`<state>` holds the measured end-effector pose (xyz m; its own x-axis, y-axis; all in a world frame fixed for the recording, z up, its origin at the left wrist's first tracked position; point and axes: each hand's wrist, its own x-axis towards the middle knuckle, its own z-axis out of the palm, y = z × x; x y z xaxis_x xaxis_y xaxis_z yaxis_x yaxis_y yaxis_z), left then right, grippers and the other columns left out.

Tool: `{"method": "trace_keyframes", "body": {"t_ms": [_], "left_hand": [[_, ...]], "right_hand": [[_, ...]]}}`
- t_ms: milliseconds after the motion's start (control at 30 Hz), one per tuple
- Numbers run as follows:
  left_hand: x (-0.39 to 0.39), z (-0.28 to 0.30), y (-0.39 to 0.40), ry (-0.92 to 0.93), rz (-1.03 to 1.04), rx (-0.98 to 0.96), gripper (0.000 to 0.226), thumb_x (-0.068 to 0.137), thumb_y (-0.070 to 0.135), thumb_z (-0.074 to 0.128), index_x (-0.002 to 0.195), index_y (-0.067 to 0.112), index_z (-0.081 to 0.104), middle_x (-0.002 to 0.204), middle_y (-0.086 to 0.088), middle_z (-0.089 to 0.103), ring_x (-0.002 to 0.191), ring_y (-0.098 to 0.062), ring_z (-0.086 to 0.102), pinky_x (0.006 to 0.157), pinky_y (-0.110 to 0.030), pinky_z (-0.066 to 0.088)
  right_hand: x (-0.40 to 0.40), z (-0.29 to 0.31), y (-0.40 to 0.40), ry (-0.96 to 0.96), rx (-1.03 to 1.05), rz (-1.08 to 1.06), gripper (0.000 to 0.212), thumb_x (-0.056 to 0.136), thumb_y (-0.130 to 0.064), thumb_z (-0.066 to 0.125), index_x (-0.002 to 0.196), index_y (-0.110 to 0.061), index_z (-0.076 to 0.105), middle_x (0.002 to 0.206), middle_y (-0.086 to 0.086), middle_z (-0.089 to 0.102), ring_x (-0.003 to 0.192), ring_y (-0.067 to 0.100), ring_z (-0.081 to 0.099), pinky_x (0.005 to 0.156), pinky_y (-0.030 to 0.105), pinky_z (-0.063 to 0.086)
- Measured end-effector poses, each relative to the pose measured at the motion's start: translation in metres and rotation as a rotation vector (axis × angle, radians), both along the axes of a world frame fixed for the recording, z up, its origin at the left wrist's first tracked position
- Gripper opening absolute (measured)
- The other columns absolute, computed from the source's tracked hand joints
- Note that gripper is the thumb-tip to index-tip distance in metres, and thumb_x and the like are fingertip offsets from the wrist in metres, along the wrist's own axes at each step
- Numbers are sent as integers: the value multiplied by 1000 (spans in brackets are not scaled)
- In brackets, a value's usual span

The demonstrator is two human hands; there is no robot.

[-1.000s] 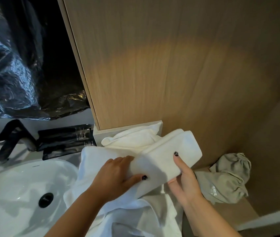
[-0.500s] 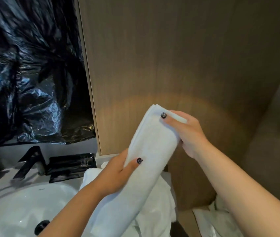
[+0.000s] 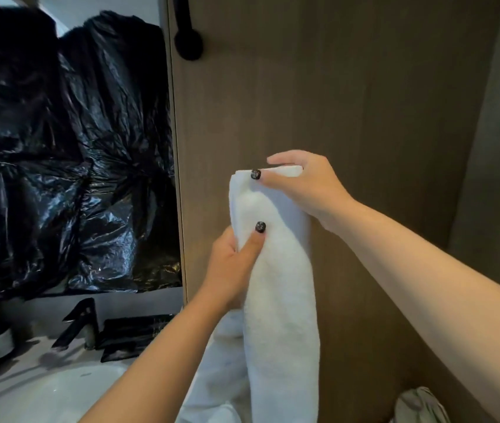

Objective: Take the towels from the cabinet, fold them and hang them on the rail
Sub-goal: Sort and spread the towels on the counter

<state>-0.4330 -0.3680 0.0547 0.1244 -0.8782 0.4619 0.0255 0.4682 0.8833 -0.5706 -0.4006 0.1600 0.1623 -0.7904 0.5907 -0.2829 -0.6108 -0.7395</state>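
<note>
Against wood panel [image 3: 364, 117], folded towel [image 3: 276, 300] (white), left hand [image 3: 230, 270] gripping, right hand [image 3: 306, 190] pinching top.

The folded towel [image 3: 276, 288] is plain white with no pattern, and the thumbnails of the left hand [image 3: 230, 270] and right hand [image 3: 306, 190] on it are painted black with pale speckles. The wooden panel [image 3: 349, 102] behind is light brown with fine vertical grain, and the rail mount [image 3: 188, 44] near its top is matte black. At the left hangs glossy black plastic sheeting [image 3: 68, 154], with a black faucet [image 3: 82, 323], a white basin [image 3: 44, 395] and, at the lower right, a pale grey-green cloth [image 3: 419, 407].
</note>
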Motion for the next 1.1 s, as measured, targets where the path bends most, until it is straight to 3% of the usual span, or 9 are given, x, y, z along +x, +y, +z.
{"method": "trace_keyframes", "body": {"t_ms": [100, 233, 367, 467, 667, 800, 867, 1000, 1100], "left_hand": [[-7, 22, 5, 51, 123, -48, 22, 96, 33, 60, 106, 15, 65, 96, 0, 73, 83, -9, 70, 67, -20, 56], [-5, 50, 11, 185, 165, -51, 20, 96, 38, 61, 102, 19, 65, 100, -1, 74, 91, -17, 72, 78, -34, 60], [-3, 67, 15, 200, 116, 1, 28, 96, 38, 60, 109, 14, 66, 101, -2, 74, 91, -18, 72, 84, -41, 60], [0, 72, 22, 187, 92, 39, 27, 97, 37, 59, 109, 13, 65, 100, -2, 73, 91, -18, 72, 81, -37, 60], [25, 76, 41, 259, 97, 84, 28, 98, 38, 57, 111, 14, 62, 103, -3, 71, 92, -19, 69, 84, -38, 59], [39, 78, 54, 299, 71, 89, 27, 98, 35, 57, 113, 13, 62, 103, -2, 70, 93, -18, 69, 85, -37, 58], [41, 76, 61, 282, 46, 94, 27, 98, 35, 57, 114, 13, 62, 104, -2, 70, 94, -19, 69, 86, -38, 58], [41, 69, 72, 239, -15, 75, 31, 98, 38, 57, 116, 14, 62, 105, -1, 70, 95, -18, 69, 86, -38, 58], [40, 64, 78, 205, -42, 57, 30, 98, 41, 57, 113, 16, 62, 103, 0, 70, 94, -17, 69, 84, -36, 58]], "right_hand": [[-1, -19, 17, -224, 27, -18, 53, 77, -38, 81, 119, -15, 57, 109, -4, 67, 94, 3, 65, 81, 22, 54], [-7, -57, 36, -211, 232, 84, 43, 79, -39, 79, 108, -9, 68, 99, 4, 76, 91, 18, 73, 79, 34, 58], [-10, -77, 59, -283, 370, 225, 28, 78, -20, 80, 102, -11, 71, 96, 3, 77, 87, 18, 74, 69, 25, 57], [-6, -98, 73, -266, 482, 240, 39, 68, -22, 81, 104, -15, 69, 95, -1, 77, 85, 14, 74, 67, 24, 57], [13, -162, 111, -274, 617, 208, 66, 60, -25, 92, 119, -13, 64, 109, 2, 74, 100, 19, 71, 80, 31, 57], [32, -204, 147, -336, 645, 174, 84, 48, -39, 96, 121, -11, 63, 112, 5, 73, 104, 20, 70, 83, 32, 57], [39, -217, 163, -361, 601, 110, 78, 54, -43, 92, 120, -13, 64, 112, 4, 73, 102, 17, 70, 80, 29, 57], [47, -231, 193, -360, 486, 5, 38, 80, -22, 77, 116, -17, 65, 107, -2, 74, 97, 9, 70, 76, 20, 55], [45, -239, 207, -331, 425, -34, 33, 84, -20, 75, 115, -19, 66, 107, -6, 74, 100, 10, 69, 77, 21, 54]]}}
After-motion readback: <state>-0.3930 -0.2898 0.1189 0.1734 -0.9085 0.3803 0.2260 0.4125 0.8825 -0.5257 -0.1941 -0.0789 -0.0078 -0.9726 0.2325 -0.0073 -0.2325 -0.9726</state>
